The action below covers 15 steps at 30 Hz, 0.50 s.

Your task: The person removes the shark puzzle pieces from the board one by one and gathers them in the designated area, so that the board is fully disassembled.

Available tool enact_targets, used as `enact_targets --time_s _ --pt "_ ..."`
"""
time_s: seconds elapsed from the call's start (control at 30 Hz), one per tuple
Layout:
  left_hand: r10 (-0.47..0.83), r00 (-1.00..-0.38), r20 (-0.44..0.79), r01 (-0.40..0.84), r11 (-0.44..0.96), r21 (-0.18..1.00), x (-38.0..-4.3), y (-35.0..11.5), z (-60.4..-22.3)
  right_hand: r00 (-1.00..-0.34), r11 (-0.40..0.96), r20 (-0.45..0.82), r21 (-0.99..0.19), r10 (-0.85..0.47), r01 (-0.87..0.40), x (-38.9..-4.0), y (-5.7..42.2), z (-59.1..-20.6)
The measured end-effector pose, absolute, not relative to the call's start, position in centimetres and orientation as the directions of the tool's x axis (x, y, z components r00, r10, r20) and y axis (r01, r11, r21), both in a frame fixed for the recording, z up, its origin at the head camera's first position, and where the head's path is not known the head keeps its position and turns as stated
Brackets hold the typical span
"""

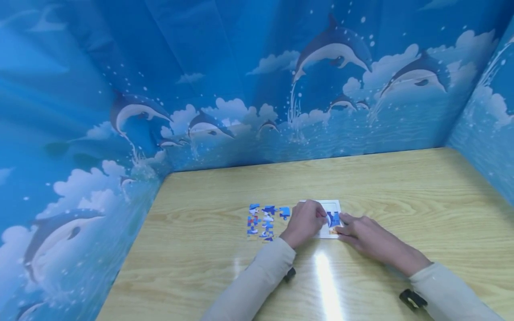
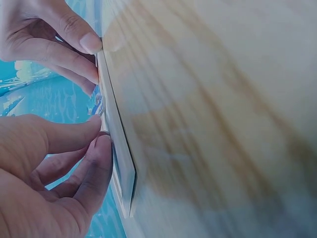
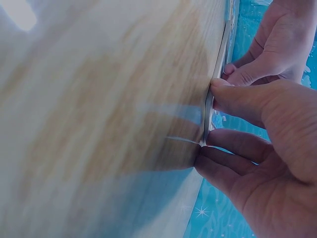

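A shallow white puzzle board (image 1: 321,234) lies on the table, with blue picture pieces (image 1: 334,217) joined at its right side. My left hand (image 1: 306,221) is over the board's left part. In the left wrist view, the left hand (image 2: 64,171) pinches a thin puzzle piece (image 2: 104,133) between thumb and fingertips, close to the board's front edge. My right hand (image 1: 363,234) grips the board's right end. In the right wrist view, the right hand (image 3: 262,134) has its thumb at the near edge and its other fingertips around the end.
Left of the board, several loose puzzle pieces (image 1: 267,223) lie in loose columns, with another blue piece (image 1: 284,211) nearer the left hand. The wooden table (image 1: 192,214) meets a dolphin-print backdrop (image 1: 241,111) at the back and sides.
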<state>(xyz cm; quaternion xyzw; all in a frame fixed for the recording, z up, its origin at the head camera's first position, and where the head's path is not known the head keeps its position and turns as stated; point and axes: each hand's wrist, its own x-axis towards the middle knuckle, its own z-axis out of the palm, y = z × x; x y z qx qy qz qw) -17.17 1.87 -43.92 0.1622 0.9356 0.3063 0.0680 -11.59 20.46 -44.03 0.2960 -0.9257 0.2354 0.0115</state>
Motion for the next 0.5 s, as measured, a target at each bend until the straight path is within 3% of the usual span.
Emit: enact_targets --time_s 0.5 --pt "0.342 -0.939 0.025 0.276 0.713 0.645 -17.23 1.47 -44.07 -0.839 0.733 0.119 -0.432 -0.53 -0.525 -11.52 20.26 -43.83"
